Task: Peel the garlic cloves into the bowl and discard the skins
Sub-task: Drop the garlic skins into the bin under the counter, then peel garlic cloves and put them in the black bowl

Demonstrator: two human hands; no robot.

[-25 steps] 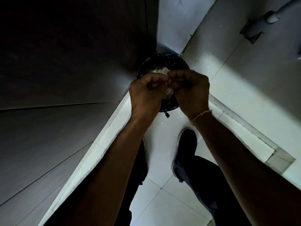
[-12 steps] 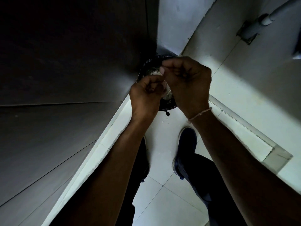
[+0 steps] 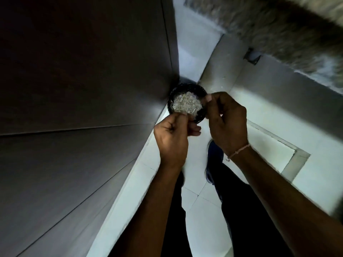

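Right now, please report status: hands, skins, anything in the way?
Left hand and right hand curled, apart. Skins piled in black bin. Nothing blocking it.

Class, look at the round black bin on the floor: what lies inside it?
Inside the black bin lies a heap of pale, papery garlic skins. Whatever is beneath the heap is covered, and the hands hide the near rim.

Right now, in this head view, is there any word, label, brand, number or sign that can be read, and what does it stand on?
None. No lettering shows on the black bin, the pile of skins in it, the dark cabinet, the floor, the shoe or the wrist thread. The top right of the frame is blurred by motion; nothing there can be made out.
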